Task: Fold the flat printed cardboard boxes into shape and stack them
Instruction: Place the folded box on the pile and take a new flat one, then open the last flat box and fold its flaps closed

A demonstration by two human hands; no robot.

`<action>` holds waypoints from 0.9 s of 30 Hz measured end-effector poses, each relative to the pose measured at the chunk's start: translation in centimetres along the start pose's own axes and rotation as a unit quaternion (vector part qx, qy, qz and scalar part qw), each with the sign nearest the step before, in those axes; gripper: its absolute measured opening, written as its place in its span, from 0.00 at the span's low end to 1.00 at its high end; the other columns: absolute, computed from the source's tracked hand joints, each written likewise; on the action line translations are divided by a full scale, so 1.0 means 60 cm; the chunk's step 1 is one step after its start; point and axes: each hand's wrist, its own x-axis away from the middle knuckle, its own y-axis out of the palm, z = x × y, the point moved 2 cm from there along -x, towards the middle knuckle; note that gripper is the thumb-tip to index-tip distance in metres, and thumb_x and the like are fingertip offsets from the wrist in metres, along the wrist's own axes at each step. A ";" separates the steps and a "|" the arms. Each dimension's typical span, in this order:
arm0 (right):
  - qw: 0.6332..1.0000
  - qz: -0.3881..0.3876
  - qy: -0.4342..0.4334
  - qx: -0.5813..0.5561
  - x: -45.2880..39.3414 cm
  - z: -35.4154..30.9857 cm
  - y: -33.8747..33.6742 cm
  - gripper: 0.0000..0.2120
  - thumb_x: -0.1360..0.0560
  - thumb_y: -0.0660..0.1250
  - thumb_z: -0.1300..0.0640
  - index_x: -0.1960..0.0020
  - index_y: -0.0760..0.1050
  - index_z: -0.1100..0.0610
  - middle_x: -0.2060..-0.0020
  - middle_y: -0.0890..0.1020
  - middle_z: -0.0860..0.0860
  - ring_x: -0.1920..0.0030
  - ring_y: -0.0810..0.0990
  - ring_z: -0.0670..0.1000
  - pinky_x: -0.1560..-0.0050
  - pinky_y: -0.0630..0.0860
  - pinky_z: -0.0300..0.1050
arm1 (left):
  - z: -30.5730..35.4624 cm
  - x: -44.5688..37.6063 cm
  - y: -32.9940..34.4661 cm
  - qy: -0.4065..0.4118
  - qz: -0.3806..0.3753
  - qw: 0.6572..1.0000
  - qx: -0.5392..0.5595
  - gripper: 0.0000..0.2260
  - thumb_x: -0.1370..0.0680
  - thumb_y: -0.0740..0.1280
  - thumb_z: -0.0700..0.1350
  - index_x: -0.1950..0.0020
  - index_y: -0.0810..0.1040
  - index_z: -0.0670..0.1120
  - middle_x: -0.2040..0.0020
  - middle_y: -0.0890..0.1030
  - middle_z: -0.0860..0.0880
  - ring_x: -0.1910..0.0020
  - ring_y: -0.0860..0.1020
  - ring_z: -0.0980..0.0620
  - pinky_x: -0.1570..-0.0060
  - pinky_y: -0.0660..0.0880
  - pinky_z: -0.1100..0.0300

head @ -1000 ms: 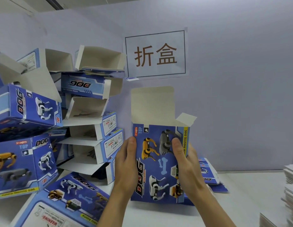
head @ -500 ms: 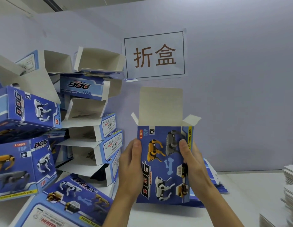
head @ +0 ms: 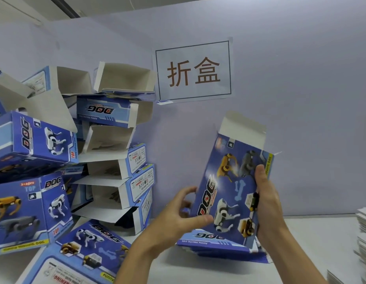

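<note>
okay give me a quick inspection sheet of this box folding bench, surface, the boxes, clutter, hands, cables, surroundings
Surface: white table, partly covered.
Job's things: held box tilted, top flap open; folded boxes piled at left; flat blanks lying under the held box.
Clutter: white card stacks at the right edge.
Hands: left hand holds the box's left edge, thumb on its front; right hand grips its right edge.
Cables: nothing seen.
Surroundings: pale wall, paper sign reading 折盒.
</note>
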 end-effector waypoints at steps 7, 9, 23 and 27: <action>0.964 0.059 0.139 -0.219 -0.001 0.035 -0.099 0.29 0.25 0.61 0.36 0.38 0.80 0.57 0.46 0.80 0.60 0.45 0.80 0.60 0.41 0.74 0.57 | 0.022 0.009 -0.014 -0.003 -0.015 0.991 0.130 0.25 0.34 0.75 0.58 0.38 0.76 0.57 0.46 0.85 0.45 0.56 0.83 0.44 0.53 0.82 0.52; 0.961 0.127 0.136 -0.207 0.006 0.056 -0.113 0.17 0.18 0.54 0.48 0.50 0.79 0.55 0.59 0.77 0.57 0.62 0.82 0.52 0.58 0.79 0.42 | 0.054 0.014 -0.015 -0.018 -0.092 0.994 0.051 0.20 0.30 0.73 0.60 0.40 0.80 0.56 0.50 0.86 0.44 0.60 0.81 0.43 0.59 0.81 0.56; 0.956 0.159 0.244 0.026 0.036 0.083 -0.089 0.18 0.16 0.54 0.48 0.36 0.75 0.56 0.48 0.79 0.61 0.44 0.76 0.66 0.42 0.70 0.59 | 0.382 -0.076 -0.128 0.163 0.195 0.944 0.209 0.29 0.24 0.68 0.62 0.26 0.68 0.52 0.22 0.62 0.47 0.31 0.72 0.39 0.40 0.78 0.50; 0.963 0.118 0.211 0.123 0.039 0.087 -0.085 0.13 0.16 0.57 0.58 0.34 0.73 0.59 0.44 0.78 0.64 0.45 0.77 0.66 0.44 0.74 0.59 | 0.303 -0.085 -0.094 0.115 0.190 0.961 0.168 0.18 0.23 0.71 0.53 0.38 0.75 0.47 0.31 0.73 0.46 0.37 0.76 0.46 0.46 0.79 0.55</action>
